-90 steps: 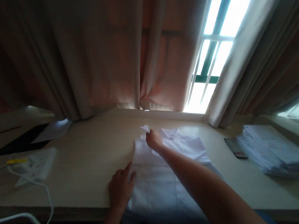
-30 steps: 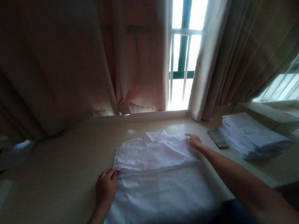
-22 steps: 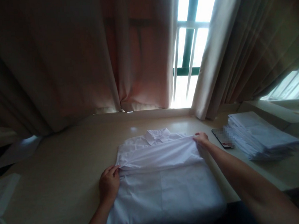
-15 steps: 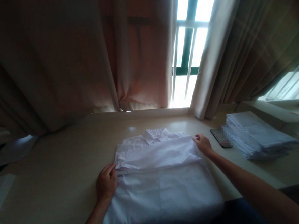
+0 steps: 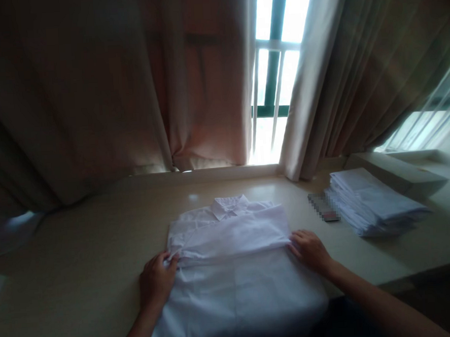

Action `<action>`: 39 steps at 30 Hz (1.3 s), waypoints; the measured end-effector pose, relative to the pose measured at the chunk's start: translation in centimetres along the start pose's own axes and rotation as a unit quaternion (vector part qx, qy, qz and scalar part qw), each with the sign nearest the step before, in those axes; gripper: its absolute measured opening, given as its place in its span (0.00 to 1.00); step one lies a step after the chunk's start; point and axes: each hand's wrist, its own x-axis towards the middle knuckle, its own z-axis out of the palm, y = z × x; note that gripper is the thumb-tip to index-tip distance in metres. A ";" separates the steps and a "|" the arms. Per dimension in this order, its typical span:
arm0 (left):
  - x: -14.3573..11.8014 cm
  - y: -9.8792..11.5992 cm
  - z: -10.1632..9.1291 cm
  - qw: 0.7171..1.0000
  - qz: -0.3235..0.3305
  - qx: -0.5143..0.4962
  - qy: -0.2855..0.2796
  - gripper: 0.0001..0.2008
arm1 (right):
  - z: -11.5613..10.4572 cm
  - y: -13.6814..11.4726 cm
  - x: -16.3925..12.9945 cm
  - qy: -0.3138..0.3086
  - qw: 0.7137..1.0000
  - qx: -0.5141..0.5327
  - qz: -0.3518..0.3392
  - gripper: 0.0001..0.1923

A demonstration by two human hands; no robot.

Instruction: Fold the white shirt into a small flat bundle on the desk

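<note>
A white collared shirt [image 5: 236,295] lies on the table, its collar toward the window and its lower part spread toward me. A sleeve is laid across it below the collar as a flat band. My left hand [image 5: 157,280] is closed at the band's left end, with thumb and fingers pinching the cloth at the shirt's edge. At the band's lower right corner, my right hand [image 5: 311,250] grips the fabric between bent fingers and thumb. Part of its grip is hidden by the hand itself.
A stack of folded white garments [image 5: 375,200] sits on the table [image 5: 85,258] at right, beside a phone [image 5: 324,206]. Behind it stands a pale box-like ledge [image 5: 400,170]. Curtains [image 5: 205,88] hang along the back by a bright window [image 5: 276,74]. Papers [image 5: 11,232] lie far left.
My right hand has moved down along the right edge, from the band's upper corner to its lower corner. My left hand stays at the left end. The view has shifted slightly.
</note>
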 end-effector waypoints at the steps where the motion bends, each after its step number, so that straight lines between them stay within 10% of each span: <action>1: -0.1 0.1 -0.1 1.000 0.002 -0.003 0.005 0.20 | -0.1 -0.1 0.4 0.011 1.000 0.009 0.006 0.14; 13: -0.4 0.3 -0.5 0.999 0.016 -0.026 0.019 0.20 | 5.0 -1.8 10.1 -0.029 0.987 0.043 0.151 0.31; 20: -0.4 0.6 -0.4 0.999 0.022 0.027 0.010 0.22 | 8.1 -2.3 9.4 -0.087 0.975 0.022 0.204 0.44; 31: -0.2 1.1 -0.6 1.000 0.001 0.016 0.005 0.24 | 6.8 -2.1 10.2 -0.030 0.989 -0.022 0.143 0.43; 39: -0.5 1.8 -1.1 0.998 0.018 0.063 0.001 0.21 | 8.0 -0.9 11.1 -0.104 0.974 0.018 0.198 0.46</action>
